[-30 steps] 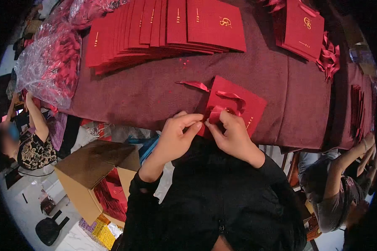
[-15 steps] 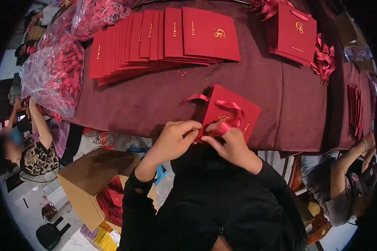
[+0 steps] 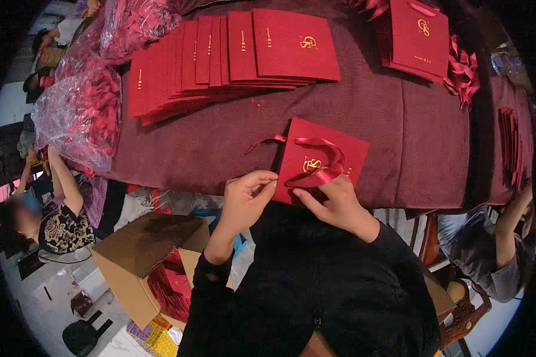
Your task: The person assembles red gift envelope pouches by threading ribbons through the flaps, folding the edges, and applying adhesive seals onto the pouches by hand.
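A red paper gift bag (image 3: 352,147) with gold lettering lies flat at the near edge of the cloth-covered table. Its red ribbon (image 3: 329,144) loops across the front, and another ribbon end sticks out past its left side. My left hand (image 3: 244,199) is at the bag's lower left edge, thumb and forefinger pinched together; what is between them is too small to make out. Over the lower part of the bag, my right hand (image 3: 337,203) has its fingers curled at the ribbon loop, with its thumb pointing toward the left hand. The right fingertips are partly hidden.
A fanned stack of red bags (image 3: 292,50) lies across the table (image 3: 220,140). More bags (image 3: 420,44) and bundled ribbons (image 3: 462,71) are at far right. Clear plastic sacks of ribbon (image 3: 80,116) sit left. A cardboard box (image 3: 122,273) stands below. People sit at both sides.
The view has shifted slightly. My right fingers have drawn the ribbon loop lower across the bag, uncovering more gold lettering. My left hand stays pinched at the bag's left edge.
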Motion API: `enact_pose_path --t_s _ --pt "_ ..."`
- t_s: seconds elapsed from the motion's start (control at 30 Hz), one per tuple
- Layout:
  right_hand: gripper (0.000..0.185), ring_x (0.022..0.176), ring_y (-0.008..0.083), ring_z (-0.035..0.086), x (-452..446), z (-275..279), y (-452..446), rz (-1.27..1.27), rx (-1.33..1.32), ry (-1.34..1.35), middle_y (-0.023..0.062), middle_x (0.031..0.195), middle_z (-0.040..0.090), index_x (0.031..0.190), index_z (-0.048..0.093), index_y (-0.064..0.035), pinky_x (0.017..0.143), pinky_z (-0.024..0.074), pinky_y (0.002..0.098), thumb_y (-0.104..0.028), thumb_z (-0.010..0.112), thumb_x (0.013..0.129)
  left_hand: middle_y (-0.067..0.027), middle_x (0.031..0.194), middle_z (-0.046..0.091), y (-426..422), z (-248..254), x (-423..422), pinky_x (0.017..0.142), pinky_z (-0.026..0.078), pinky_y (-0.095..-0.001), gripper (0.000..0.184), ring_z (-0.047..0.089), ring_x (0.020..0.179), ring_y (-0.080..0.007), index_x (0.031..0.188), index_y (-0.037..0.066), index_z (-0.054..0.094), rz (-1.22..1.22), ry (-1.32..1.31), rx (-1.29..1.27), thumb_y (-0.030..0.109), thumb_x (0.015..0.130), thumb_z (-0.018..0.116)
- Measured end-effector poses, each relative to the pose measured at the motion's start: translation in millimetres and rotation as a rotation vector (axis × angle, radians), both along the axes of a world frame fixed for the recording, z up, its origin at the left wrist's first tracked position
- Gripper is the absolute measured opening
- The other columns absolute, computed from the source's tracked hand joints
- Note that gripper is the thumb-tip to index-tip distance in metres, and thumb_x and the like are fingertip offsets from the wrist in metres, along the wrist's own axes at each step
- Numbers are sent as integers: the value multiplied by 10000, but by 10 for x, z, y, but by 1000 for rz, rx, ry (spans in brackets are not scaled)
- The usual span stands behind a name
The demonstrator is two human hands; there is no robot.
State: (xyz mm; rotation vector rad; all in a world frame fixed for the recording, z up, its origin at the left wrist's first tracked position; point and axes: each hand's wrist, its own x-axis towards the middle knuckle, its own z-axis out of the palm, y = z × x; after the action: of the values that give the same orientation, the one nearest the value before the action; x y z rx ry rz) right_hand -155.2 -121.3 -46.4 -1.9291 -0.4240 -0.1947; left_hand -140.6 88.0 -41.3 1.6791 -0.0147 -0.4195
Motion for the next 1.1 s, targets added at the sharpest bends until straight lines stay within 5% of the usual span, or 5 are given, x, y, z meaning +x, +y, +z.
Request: enact_pose_path --t_s 0.2,0.37,0.53,0.83,1.1 --pt "468 878 358 566 -23 45 24 134 -363 -99 156 965 553 1043 540 -26 686 473 437 -273 775 722 -24 866 679 9 -34 -55 676 484 -195 128 605 781 -49 999 -36 658 76 21 -95 -30 874 631" --pt "447 876 355 563 -54 -53 25 182 -348 -83 156 969 541 1055 532 -28 689 474 439 -224 756 722 -8 807 659 -13 8 -72 664 481 -195 120 606 765 -57 975 -19 671 122 37 -89 -32 859 644" --pt "470 863 354 567 -90 -36 -29 168 -301 -88 159 970 539 1097 537 -30 692 476 444 -200 756 717 -43 805 605 -10 214 12 639 483 -208 118 619 720 -91 920 17 696 -53 -325 362 -25 811 677" --pt "468 837 354 557 -90 -20 -58 191 -374 -9 155 885 545 1034 547 -32 703 465 441 -209 790 675 -58 741 635 276 139 108 620 498 -213 92 605 684 -82 974 -46 627 221 111 13 -8 892 606" --pt "373 769 369 520 -40 132 -68 261 -467 -27 168 817 491 914 503 -23 671 421 441 -128 772 677 -30 752 625 410 73 37 591 440 -249 82 555 690 -64 926 22 633 125 -189 187 64 860 660"
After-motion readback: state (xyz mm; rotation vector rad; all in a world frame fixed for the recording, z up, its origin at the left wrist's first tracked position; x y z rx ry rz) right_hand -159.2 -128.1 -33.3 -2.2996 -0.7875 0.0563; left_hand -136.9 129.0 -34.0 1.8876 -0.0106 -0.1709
